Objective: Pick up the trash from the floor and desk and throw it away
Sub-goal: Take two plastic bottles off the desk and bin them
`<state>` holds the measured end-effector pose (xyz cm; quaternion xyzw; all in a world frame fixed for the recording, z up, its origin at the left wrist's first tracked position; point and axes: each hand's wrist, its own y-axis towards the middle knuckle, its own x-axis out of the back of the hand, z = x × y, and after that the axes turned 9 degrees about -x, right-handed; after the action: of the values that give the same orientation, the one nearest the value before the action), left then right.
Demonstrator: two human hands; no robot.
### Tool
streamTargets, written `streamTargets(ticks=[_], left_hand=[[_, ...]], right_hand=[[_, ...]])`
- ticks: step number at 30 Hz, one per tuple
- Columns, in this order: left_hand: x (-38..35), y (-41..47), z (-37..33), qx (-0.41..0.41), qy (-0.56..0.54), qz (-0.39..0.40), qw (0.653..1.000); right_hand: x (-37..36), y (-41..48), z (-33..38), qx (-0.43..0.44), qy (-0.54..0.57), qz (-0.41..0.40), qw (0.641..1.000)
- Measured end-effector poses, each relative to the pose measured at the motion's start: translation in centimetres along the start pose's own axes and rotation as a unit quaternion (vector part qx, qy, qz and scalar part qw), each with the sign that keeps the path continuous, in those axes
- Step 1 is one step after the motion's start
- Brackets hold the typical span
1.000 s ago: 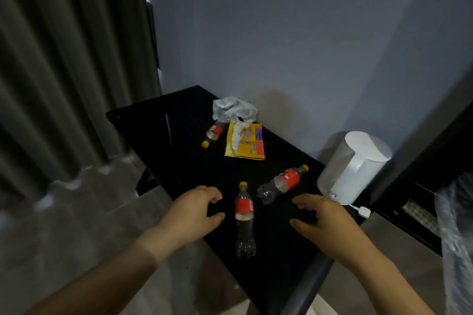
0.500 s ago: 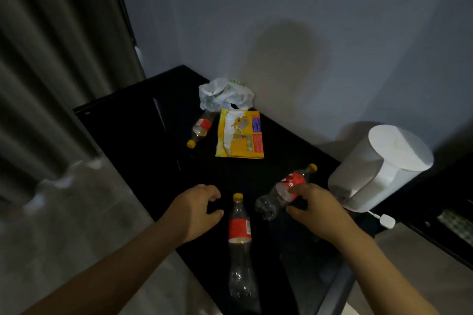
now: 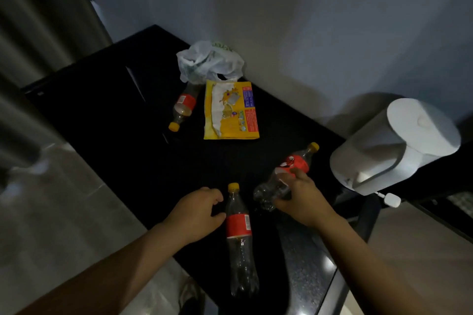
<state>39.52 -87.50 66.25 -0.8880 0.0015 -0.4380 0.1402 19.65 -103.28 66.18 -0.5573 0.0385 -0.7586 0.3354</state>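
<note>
My right hand [image 3: 298,198] has moved onto the tipped bottle [image 3: 286,176] since a moment ago, and my fingers now wrap round its clear lower half. That bottle lies on the black surface [image 3: 115,115] with its yellow cap pointing to 1 o'clock. My left hand [image 3: 198,213] is open and curled, touching the left side of the near bottle [image 3: 239,238] but not closed on it. This bottle lies flat, cap at 12 o'clock. A third bottle [image 3: 183,107] lies farther back at 11 o'clock, cap toward me. Just right of it is a yellow packet [image 3: 230,110]. A crumpled white bag [image 3: 208,61] sits behind both, by the wall. A white kettle [image 3: 394,146] stands at 2 o'clock.
</note>
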Motion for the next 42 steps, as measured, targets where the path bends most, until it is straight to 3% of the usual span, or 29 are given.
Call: streamTargets(ticks=[8,17,22,27,37,42], left_hand=[[-0.4,0.2,1.5,0.001,0.016,0.019,1.000],[-0.9,0.3,1.8,-0.001,0.019,0.042,0.999],[-1.4,0.4,1.4,-0.006,0.016,0.046,0.999],[-1.7,0.4,1.2,-0.005,0.013,0.050,0.999],[-1.6,0.5,1.2,-0.003,0.015,0.050,0.999],[-2.1,0.8,0.7,0.002,0.012,0.062,0.998]], right_hand=[[-3.2,2.3,-0.3,-0.029,-0.039,0.013,0.999],[-4.0,0.6,-2.3,-0.023,-0.015,-0.039,0.999],[-3.7,0.6,-2.6,-0.083,0.023,-0.081,0.993],[-4.7,2.1,-2.0,-0.146,0.020,-0.053,0.988],[-7.1,0.4,-3.3,-0.048,-0.044,-0.044,0.997],[-6.9,-2.9,-4.0,-0.055,0.046,-0.094,0.993]])
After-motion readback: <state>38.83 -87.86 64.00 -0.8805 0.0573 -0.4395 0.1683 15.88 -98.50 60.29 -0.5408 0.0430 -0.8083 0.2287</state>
